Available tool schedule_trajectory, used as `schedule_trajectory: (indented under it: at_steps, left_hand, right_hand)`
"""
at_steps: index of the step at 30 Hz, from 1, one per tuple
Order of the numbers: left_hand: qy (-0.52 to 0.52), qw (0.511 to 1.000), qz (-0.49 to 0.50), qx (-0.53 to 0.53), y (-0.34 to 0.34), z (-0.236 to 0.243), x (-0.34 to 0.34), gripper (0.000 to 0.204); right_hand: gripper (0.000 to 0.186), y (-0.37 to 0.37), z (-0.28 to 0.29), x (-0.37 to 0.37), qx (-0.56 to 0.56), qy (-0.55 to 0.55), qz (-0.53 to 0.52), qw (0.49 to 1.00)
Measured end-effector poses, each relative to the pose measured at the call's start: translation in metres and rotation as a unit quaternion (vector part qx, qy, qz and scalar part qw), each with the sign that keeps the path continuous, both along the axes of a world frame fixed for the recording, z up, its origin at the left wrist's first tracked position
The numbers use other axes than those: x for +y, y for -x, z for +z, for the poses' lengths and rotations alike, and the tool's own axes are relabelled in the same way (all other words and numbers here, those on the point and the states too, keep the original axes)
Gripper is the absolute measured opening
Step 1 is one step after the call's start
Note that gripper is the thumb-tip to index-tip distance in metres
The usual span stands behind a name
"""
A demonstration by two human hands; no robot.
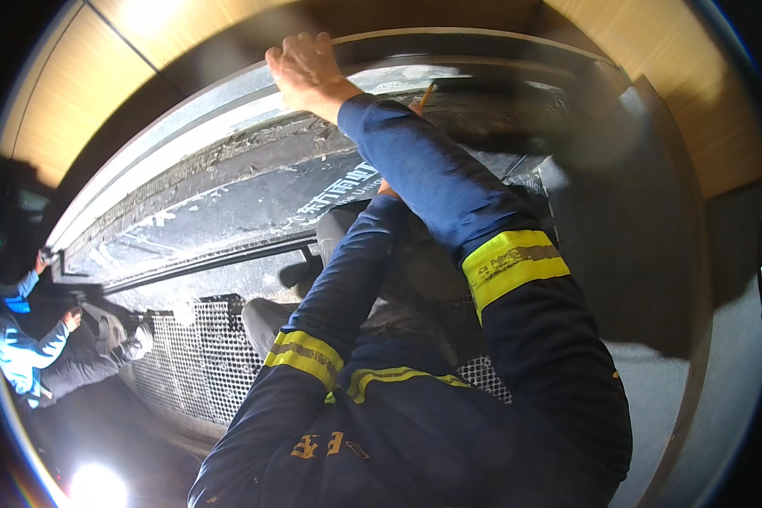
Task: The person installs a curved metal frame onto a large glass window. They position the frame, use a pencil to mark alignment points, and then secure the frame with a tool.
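My right arm crosses over my left. My right hand [307, 78] reaches far ahead and lies over the long grey strip [220, 87] along the wall, its fingers bent but slightly apart. Nothing shows in that hand. My left hand [416, 107] is mostly hidden behind my right sleeve. Only its fingertips peek out past the sleeve, at a yellow pencil [429, 91] that stands tilted. Beneath my arms runs a dark, scuffed board [229, 199] with pale marks and light lettering, and a rough, dusty groove [212, 161] lies behind it.
Wood panels [76, 93] line the wall ahead. A black perforated mat [199, 360] covers the floor below. At the left, another person in blue [25, 347] has one hand on the board's end. A bright lamp [97, 487] shines at lower left. A dark panel [626, 254] stands right.
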State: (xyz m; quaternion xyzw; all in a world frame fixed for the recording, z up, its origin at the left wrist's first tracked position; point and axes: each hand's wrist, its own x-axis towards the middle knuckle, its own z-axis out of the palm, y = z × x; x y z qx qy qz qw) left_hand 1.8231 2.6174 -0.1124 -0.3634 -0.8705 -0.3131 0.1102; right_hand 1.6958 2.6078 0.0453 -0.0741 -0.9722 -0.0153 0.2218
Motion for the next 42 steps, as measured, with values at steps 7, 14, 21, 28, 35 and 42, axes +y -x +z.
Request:
schedule_trajectory:
  at_steps: [7,14,21,28,35,42]
  left_hand:
    - [0.01,0.999,-0.033,0.005,0.016,0.051,0.033,0.023]
    - [-0.026,0.999,-0.024,0.0,0.014,0.048,0.033,0.022]
    - [0.05,0.998,-0.038,0.002,0.035,0.025,-0.005,0.036]
    - [-0.038,0.988,-0.018,0.148,0.092,-0.008,-0.055,0.039]
    - [-0.028,0.989,0.022,0.145,0.109,0.03,-0.108,0.03]
    - [-0.063,0.983,0.051,0.163,0.144,0.029,-0.164,0.026]
  right_hand:
    - [0.038,0.002,-0.006,0.006,0.03,-0.017,-0.018,0.999]
    - [0.043,-0.002,-0.003,0.001,0.019,-0.02,-0.018,0.999]
    - [0.054,-0.001,0.002,0.0,0.023,-0.018,-0.022,0.999]
    - [0.061,0.005,0.003,-0.012,0.054,-0.022,-0.015,0.998]
    - [0.056,-0.003,0.008,-0.009,0.032,-0.037,-0.052,0.997]
    - [0.07,-0.001,0.016,-0.022,0.007,-0.039,-0.074,0.997]
